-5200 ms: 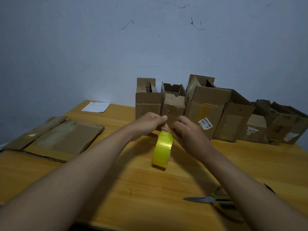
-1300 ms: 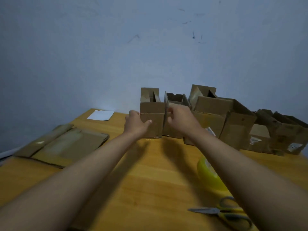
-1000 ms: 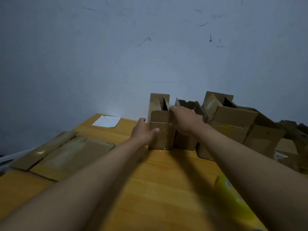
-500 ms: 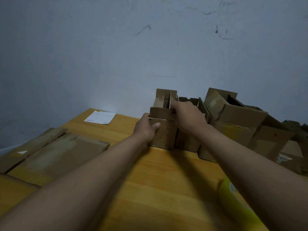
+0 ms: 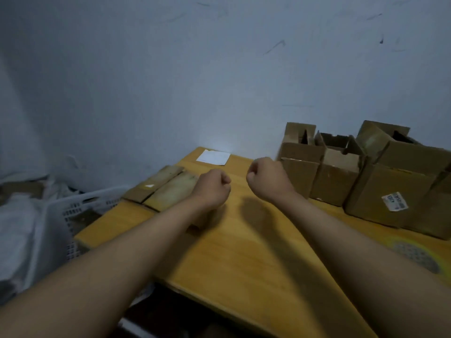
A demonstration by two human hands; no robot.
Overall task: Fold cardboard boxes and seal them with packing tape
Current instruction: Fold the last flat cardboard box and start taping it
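Now left hand (image 5: 214,187), right hand (image 5: 266,178), both fisted, holding nothing

Count of what lies on the wooden surface (image 5: 244,252)

Three folded-up cardboard boxes show clearly along the wall: a small one (image 5: 301,164), a second small one (image 5: 338,179) and a larger one (image 5: 390,189) bearing a label; part of a fourth box (image 5: 439,211) shows at the right edge. Two flat cardboard sheets (image 5: 166,189) lie side by side. One white paper (image 5: 213,157). One yellow tape roll (image 5: 415,254). One white plastic crate (image 5: 80,208) beside the surface. Two hands: left (image 5: 212,189), right (image 5: 267,179).
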